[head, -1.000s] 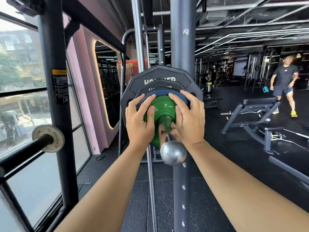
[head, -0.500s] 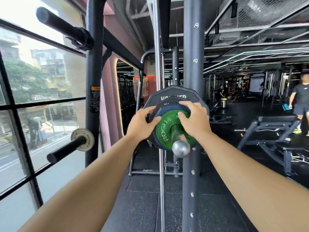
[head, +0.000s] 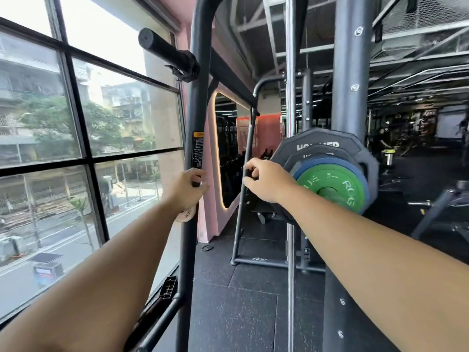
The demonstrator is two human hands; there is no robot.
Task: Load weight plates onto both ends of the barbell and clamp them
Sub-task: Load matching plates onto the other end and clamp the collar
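1. My left hand point(head: 185, 189) curls against the rack post point(head: 193, 102) (gripping anything? can't tell).
2. My right hand point(head: 264, 181) hangs loose, empty, just left of the green plate point(head: 335, 184).
3. It's outermost, fronting the blue plate point(head: 303, 171) and black plates point(head: 317, 139).

The smallest plate point(head: 332, 189) sits before the larger plates point(head: 317, 142), right of the rack upright point(head: 196, 97) and window point(head: 76, 118).

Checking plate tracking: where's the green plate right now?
Head view, right of centre: the green plate is outermost in the stack, against the blue plate, just right of the right hand.
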